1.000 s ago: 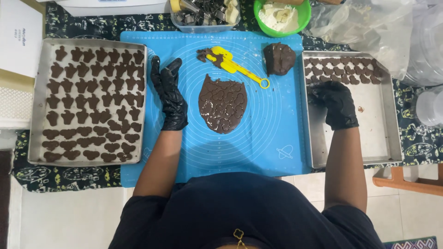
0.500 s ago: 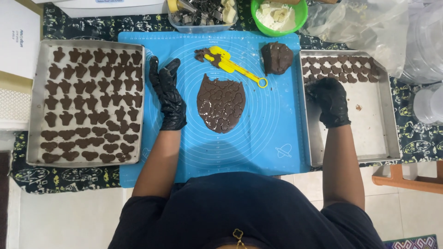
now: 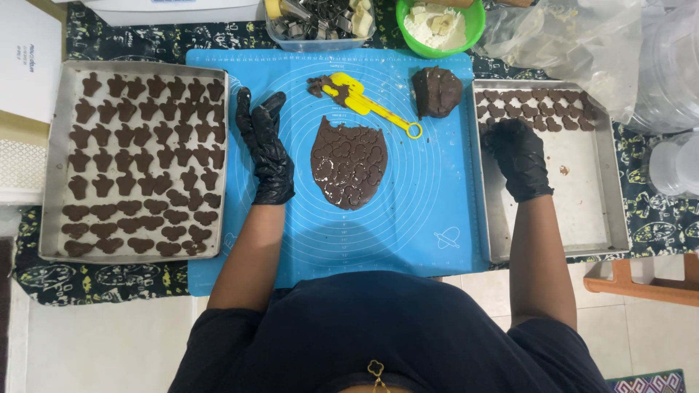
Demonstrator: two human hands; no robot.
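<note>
Overhead, two black-gloved hands, left hand (image 3: pixel 266 151) flat and spread on the blue mat (image 3: pixel 408 218), right hand (image 3: pixel 520 157) open in one of two baking trays (image 3: pixel 611 218).

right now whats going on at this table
A person in black gloves is working with chocolate-coloured dough on a blue mat. The left hand rests open on the mat beside a rolled dough sheet stamped with cutter outlines. The right hand is down in the right tray, next to a couple of rows of cut pieces along its far edge. The left tray is nearly full of cut shapes. A dough lump and a yellow tool lie on the mat.
</note>
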